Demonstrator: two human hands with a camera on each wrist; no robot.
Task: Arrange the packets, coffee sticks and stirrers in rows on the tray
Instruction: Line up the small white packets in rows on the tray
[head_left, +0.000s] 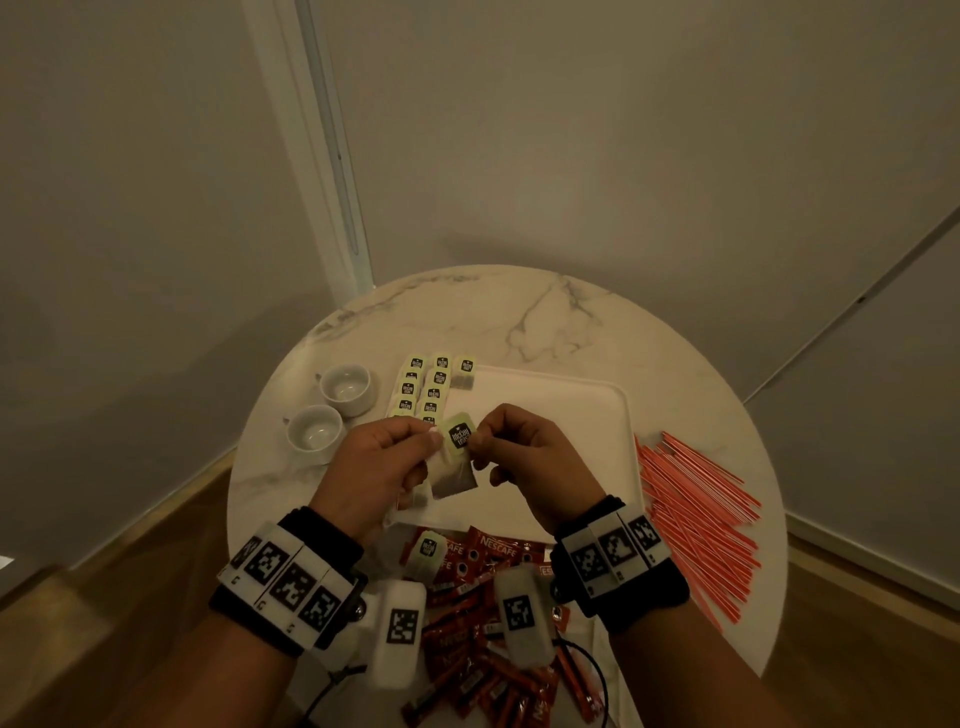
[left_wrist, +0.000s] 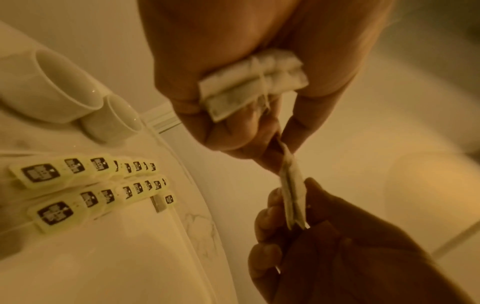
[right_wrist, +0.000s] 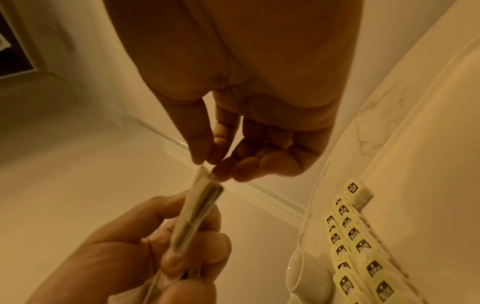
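Note:
Above the white tray (head_left: 571, 410) both hands hold one tea bag (head_left: 460, 435) with a green tag. My left hand (head_left: 428, 436) pinches its one end and also grips a small bundle of tea bags (left_wrist: 252, 82) in the palm. My right hand (head_left: 480, 441) pinches the other end (right_wrist: 205, 174) between thumb and fingertips. Two rows of tea bags (head_left: 421, 389) lie along the tray's left side, and one more (head_left: 465, 370) starts a third row. Red coffee sticks (head_left: 483, 571) are heaped in front of the tray. Red stirrers (head_left: 696, 519) lie to its right.
Two white cups (head_left: 345, 389) (head_left: 314, 434) stand left of the tray on the round marble table (head_left: 545, 312). One loose tea bag (head_left: 428, 548) lies on the coffee sticks. Walls close in behind the table; wooden floor shows on both sides.

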